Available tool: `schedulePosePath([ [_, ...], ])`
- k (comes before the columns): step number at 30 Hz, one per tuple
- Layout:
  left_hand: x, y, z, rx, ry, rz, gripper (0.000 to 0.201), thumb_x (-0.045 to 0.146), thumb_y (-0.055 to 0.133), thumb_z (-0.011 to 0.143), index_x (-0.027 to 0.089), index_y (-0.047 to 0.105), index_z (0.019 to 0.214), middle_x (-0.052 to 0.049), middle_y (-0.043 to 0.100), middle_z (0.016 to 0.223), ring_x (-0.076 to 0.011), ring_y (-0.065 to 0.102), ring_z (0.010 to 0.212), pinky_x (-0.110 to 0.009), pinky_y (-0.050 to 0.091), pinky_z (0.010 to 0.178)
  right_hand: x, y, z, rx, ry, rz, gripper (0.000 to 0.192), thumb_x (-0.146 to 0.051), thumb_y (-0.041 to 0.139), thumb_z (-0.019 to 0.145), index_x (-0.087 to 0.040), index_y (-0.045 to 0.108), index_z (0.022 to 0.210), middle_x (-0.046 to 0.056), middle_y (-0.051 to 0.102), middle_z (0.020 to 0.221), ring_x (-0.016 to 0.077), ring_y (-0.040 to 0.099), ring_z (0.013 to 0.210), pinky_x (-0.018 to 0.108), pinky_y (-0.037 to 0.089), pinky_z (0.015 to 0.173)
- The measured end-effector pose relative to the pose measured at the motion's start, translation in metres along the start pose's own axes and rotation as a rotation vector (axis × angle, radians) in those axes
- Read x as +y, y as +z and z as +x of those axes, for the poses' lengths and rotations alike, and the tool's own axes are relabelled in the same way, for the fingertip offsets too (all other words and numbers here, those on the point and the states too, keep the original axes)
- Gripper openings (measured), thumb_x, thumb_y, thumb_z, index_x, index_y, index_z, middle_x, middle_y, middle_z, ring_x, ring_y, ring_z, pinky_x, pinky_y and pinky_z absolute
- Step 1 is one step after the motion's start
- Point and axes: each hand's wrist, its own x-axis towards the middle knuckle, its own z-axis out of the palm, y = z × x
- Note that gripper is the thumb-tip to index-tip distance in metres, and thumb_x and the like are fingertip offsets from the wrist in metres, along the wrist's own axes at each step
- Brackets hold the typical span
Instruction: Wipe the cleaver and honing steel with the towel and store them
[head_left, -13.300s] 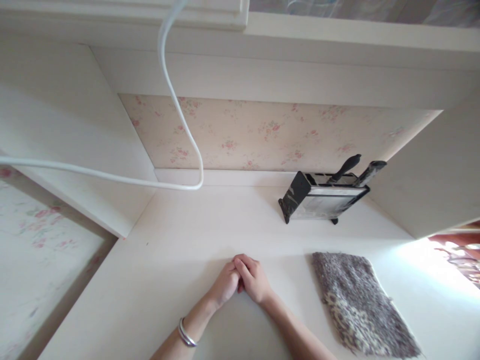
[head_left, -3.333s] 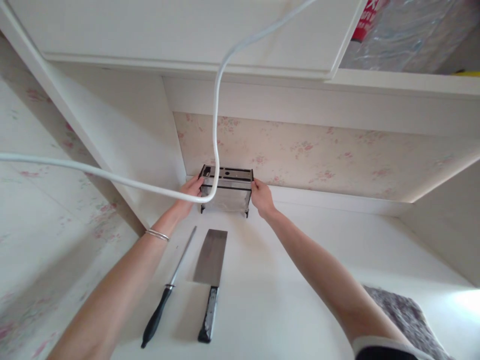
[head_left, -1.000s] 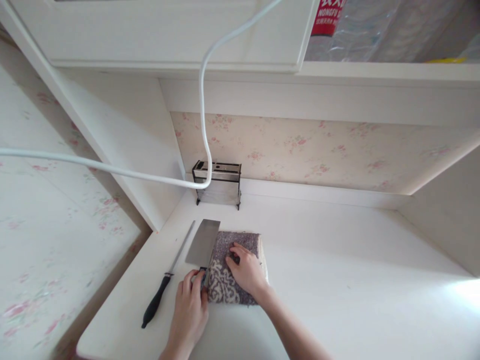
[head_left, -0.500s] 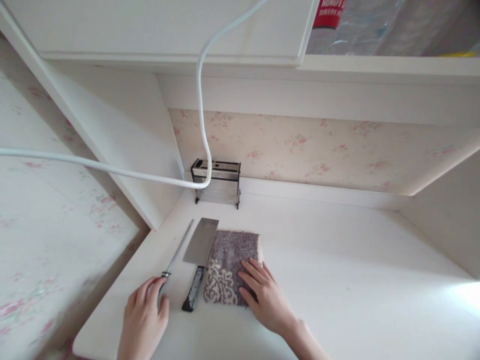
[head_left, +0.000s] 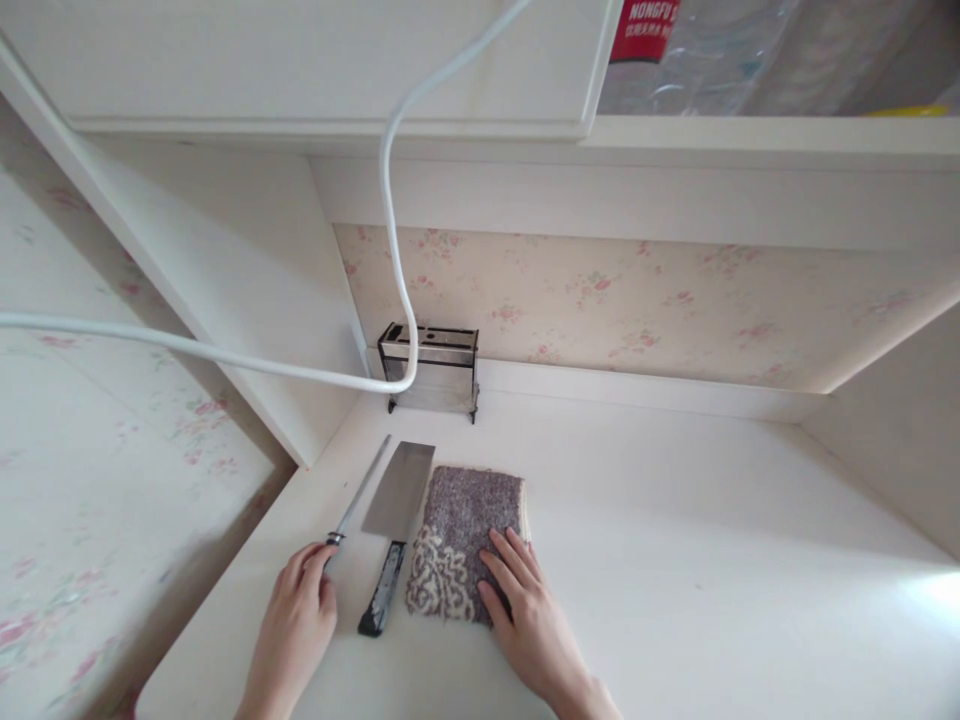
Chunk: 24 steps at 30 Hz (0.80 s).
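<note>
My left hand [head_left: 301,600] is closed around the handle of a honing steel [head_left: 364,487], whose thin metal rod points away from me over the white counter. Beside the steel lies a cleaver [head_left: 400,490] with a broad grey blade and a worn black handle. Just right of the cleaver is a folded grey-purple towel [head_left: 472,500] with a cream scroll pattern. My right hand [head_left: 529,615] rests on the towel's lower right part, fingers stretched out and lying flat.
Against the back wall stands a metal-and-black knife rack [head_left: 431,370]. A white cable [head_left: 390,200] hangs in front of it. Above the white counter [head_left: 675,520] are a cabinet [head_left: 300,60] and an open shelf with plastic-wrapped bottles [head_left: 712,60]. A side panel [head_left: 247,260] borders the left.
My left hand has shifted slightly up along with the honing steel's handle. The right hand stays on the towel. The view has moved a little.
</note>
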Motion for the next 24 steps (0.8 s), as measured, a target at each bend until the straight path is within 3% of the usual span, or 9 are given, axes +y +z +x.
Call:
schedulePosePath([
  [6, 0.017, -0.010, 0.007, 0.052, -0.009, 0.072, 0.026, 0.017, 0.045, 0.084, 0.018, 0.054, 0.107, -0.013, 0.058, 0.111, -0.0287, 0.058, 0.097, -0.045, 0.046, 0.085, -0.003, 0.003, -0.003, 0.043, -0.003, -0.023, 0.038, -0.034, 0.043, 0.095, -0.026, 0.056, 0.130, 0.004, 0.043, 0.146, 0.0299, 0.032, 0.139, 0.057, 0.029, 0.113],
  [9, 0.048, -0.016, 0.010, 0.081, 0.015, -0.076, 0.018, 0.018, 0.048, 0.083, 0.021, 0.053, 0.100, -0.011, 0.058, 0.106, -0.0277, 0.056, 0.098, -0.044, 0.044, 0.086, 0.001, -0.005, -0.009, 0.125, -0.050, -0.011, 0.033, -0.029, 0.047, 0.094, -0.025, 0.057, 0.125, 0.007, 0.055, 0.135, 0.0287, 0.043, 0.132, 0.058, 0.026, 0.113],
  [12, 0.093, -0.019, 0.013, 0.035, -0.023, -0.385, 0.005, 0.019, 0.048, 0.085, 0.022, 0.044, 0.086, -0.008, 0.054, 0.094, -0.0225, 0.055, 0.092, -0.034, 0.046, 0.079, 0.006, -0.013, -0.017, 0.199, -0.085, 0.087, 0.020, -0.023, 0.046, 0.094, -0.024, 0.061, 0.107, 0.008, 0.067, 0.109, 0.0240, 0.058, 0.107, 0.049, 0.041, 0.102],
  [14, 0.124, -0.020, 0.018, -0.090, -0.046, -0.577, 0.016, 0.019, 0.045, 0.087, 0.023, 0.035, 0.076, -0.002, 0.048, 0.080, -0.0167, 0.053, 0.076, -0.028, 0.044, 0.070, 0.011, -0.018, -0.020, 0.197, -0.089, 0.184, 0.017, -0.021, 0.044, 0.095, -0.023, 0.061, 0.099, 0.007, 0.067, 0.094, 0.0200, 0.061, 0.089, 0.038, 0.048, 0.085],
  [18, 0.177, -0.024, 0.035, -0.524, 0.022, -0.823, 0.033, 0.026, 0.044, 0.090, 0.021, 0.026, 0.063, 0.004, 0.034, 0.059, -0.0101, 0.039, 0.056, -0.024, 0.031, 0.056, 0.020, -0.024, -0.022, 0.124, 0.030, 0.337, 0.022, -0.030, 0.043, 0.097, -0.020, 0.058, 0.085, 0.003, 0.060, 0.073, 0.0137, 0.055, 0.067, 0.025, 0.042, 0.063],
  [24, 0.220, -0.015, 0.045, -1.155, 0.215, -0.957, 0.043, 0.035, 0.061, 0.078, 0.018, 0.034, 0.049, 0.006, 0.030, 0.045, -0.0067, 0.026, 0.044, -0.026, 0.017, 0.044, 0.031, -0.017, -0.021, 0.109, 0.287, 0.476, 0.047, -0.047, 0.043, 0.094, -0.019, 0.039, 0.057, -0.005, 0.035, 0.051, 0.0083, 0.033, 0.050, 0.022, 0.027, 0.049],
])
